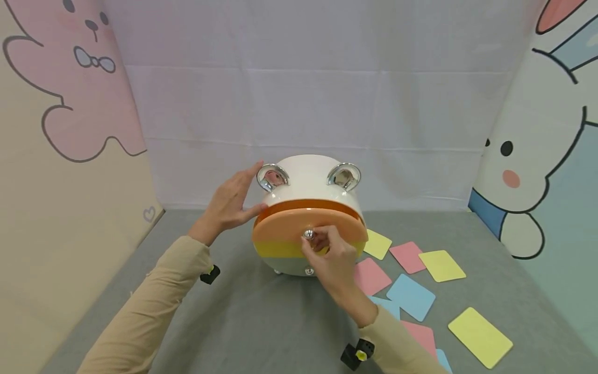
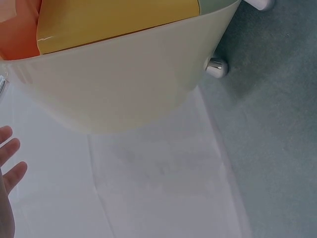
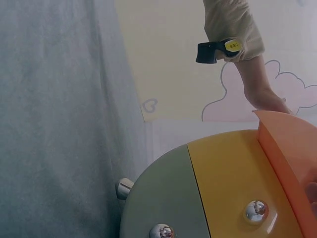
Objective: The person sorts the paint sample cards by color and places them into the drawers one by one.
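Note:
A white rounded drawer box (image 1: 310, 182) with two silver ear rings stands on the grey table (image 1: 261, 317). Its front has an orange drawer (image 1: 285, 223) on top, a yellow one (image 3: 233, 178) below and a grey-green one (image 3: 163, 193) at the bottom. The orange drawer sticks out a little from the front. My right hand (image 1: 315, 240) pinches that drawer's silver knob (image 1: 308, 234). My left hand (image 1: 243, 200) lies with straight fingers against the box's left side, near the left ear (image 1: 272, 176). In the left wrist view only the fingertips (image 2: 10, 163) show, beside the box wall (image 2: 124, 94).
Several coloured cards lie on the table right of the box: yellow (image 1: 377, 244), pink (image 1: 408, 256), blue (image 1: 411, 296) and another yellow (image 1: 480, 336) near the front. A white cloth hangs behind the box. Cartoon panels stand along the left and right sides.

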Available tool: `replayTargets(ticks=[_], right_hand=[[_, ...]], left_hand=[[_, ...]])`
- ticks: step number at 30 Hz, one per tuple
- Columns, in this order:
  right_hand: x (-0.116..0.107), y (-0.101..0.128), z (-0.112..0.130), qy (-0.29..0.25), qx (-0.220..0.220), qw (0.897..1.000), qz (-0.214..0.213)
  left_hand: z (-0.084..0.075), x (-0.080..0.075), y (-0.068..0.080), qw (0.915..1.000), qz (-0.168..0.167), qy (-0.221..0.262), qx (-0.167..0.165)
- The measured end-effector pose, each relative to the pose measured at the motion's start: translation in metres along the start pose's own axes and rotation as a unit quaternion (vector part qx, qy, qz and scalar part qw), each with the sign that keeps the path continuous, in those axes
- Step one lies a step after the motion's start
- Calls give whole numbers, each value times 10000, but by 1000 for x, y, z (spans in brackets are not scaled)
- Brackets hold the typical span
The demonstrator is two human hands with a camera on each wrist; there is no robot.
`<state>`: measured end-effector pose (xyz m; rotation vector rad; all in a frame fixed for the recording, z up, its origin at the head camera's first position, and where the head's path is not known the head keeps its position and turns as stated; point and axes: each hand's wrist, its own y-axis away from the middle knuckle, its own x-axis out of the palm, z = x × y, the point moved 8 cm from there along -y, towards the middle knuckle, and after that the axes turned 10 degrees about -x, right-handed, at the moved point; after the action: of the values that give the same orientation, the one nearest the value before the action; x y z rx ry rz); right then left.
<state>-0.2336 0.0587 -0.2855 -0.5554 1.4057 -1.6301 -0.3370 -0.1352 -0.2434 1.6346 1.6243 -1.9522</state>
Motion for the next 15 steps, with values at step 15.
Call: replayTargets(ticks=[15], right_hand=[[-14,8,20,-33,-244,9997,95]], left_hand=[[0,-2,0,10000,39,41,-62]])
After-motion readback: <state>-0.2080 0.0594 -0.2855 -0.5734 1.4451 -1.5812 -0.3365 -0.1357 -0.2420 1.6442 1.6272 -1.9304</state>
